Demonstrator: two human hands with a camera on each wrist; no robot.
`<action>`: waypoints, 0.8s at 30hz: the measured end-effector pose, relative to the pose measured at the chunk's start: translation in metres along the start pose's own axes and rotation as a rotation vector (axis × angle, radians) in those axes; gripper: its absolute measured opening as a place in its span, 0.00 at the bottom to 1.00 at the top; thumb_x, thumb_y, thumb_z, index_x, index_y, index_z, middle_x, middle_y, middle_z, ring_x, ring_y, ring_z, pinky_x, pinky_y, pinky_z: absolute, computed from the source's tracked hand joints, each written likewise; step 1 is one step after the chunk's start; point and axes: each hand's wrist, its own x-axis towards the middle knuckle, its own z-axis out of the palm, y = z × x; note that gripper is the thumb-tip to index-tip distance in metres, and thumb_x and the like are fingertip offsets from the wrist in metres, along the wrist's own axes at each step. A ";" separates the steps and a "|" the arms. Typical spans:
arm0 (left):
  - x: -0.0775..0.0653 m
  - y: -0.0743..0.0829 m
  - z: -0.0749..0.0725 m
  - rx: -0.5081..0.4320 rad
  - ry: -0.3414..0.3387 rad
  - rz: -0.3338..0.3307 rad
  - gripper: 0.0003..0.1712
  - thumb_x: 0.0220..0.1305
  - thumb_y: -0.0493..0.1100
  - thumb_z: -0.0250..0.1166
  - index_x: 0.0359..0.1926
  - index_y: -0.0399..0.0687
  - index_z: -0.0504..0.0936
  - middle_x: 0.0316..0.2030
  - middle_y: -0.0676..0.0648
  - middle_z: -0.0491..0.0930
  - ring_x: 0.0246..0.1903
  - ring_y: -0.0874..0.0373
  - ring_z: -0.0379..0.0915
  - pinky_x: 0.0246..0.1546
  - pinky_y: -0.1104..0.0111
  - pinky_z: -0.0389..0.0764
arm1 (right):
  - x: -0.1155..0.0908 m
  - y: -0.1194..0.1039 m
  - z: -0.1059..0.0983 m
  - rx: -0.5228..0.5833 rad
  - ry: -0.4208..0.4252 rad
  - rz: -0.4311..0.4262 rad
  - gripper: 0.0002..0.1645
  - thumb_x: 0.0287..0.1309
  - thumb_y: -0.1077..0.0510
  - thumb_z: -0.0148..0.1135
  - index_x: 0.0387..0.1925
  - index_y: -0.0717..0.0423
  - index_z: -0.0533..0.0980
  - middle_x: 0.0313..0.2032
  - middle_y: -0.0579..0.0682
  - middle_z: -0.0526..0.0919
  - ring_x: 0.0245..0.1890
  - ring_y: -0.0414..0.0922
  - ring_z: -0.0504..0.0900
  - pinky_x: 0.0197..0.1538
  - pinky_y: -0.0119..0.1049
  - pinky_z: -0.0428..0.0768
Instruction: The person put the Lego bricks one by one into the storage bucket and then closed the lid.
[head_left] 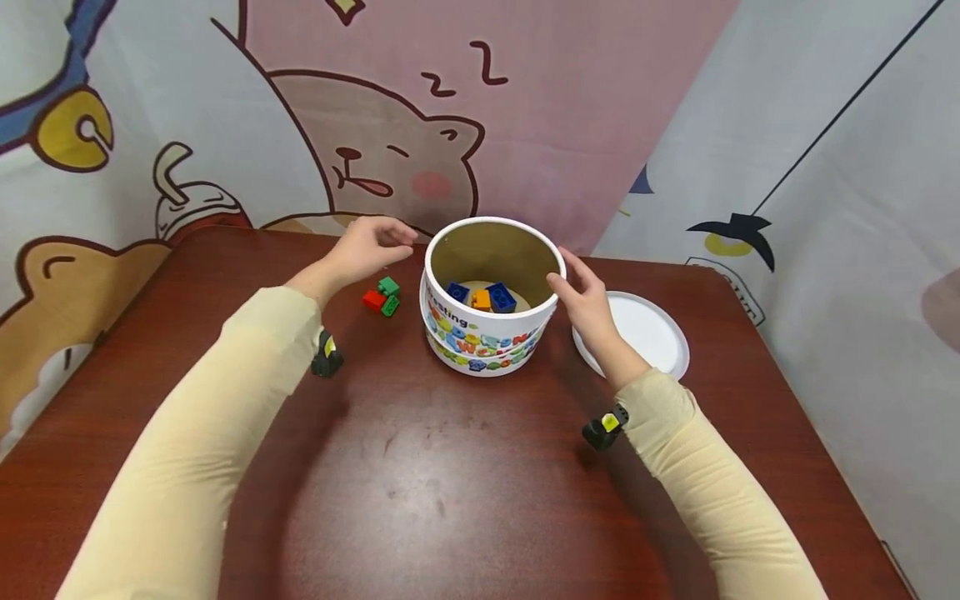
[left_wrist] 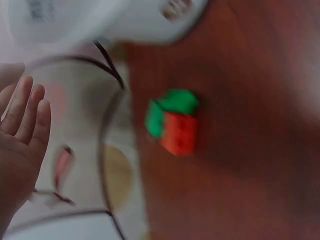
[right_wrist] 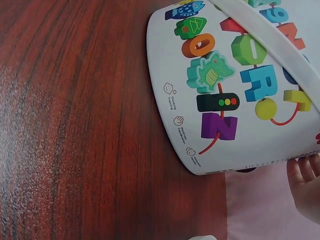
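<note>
Left hand [head_left: 369, 250] hovers; right hand [head_left: 588, 310] touches bucket [head_left: 483, 337].

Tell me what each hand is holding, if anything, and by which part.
The right hand holds the white bucket by its rim, on the right side. The left hand holds nothing.

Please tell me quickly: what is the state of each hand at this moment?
Left hand: open, holding nothing.
Right hand: closed on the bucket, holding it at the rim.

Bucket [head_left: 483, 342], bricks [head_left: 389, 305], lid [head_left: 654, 333] on table [head_left: 435, 508]
</note>
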 end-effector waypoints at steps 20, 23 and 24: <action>-0.028 -0.096 0.015 0.173 -0.156 -0.178 0.18 0.57 0.37 0.64 0.49 0.33 0.79 0.46 0.34 0.80 0.46 0.45 0.74 0.50 0.56 0.73 | 0.000 0.003 0.000 -0.003 0.003 0.001 0.31 0.64 0.61 0.53 0.67 0.57 0.61 0.61 0.61 0.69 0.48 0.31 0.70 0.47 0.17 0.71; -0.028 -0.097 0.016 0.205 -0.174 -0.176 0.18 0.56 0.37 0.65 0.47 0.33 0.79 0.45 0.35 0.81 0.45 0.46 0.74 0.50 0.56 0.72 | 0.001 0.004 -0.001 -0.003 0.003 0.001 0.31 0.63 0.61 0.53 0.67 0.57 0.61 0.62 0.61 0.69 0.48 0.32 0.70 0.48 0.18 0.71; -0.028 -0.098 0.015 0.208 -0.179 -0.178 0.18 0.55 0.37 0.65 0.47 0.33 0.79 0.44 0.36 0.81 0.44 0.46 0.74 0.49 0.57 0.72 | 0.001 0.003 -0.001 -0.005 0.003 0.001 0.31 0.63 0.61 0.53 0.67 0.57 0.61 0.62 0.61 0.69 0.48 0.32 0.70 0.48 0.18 0.71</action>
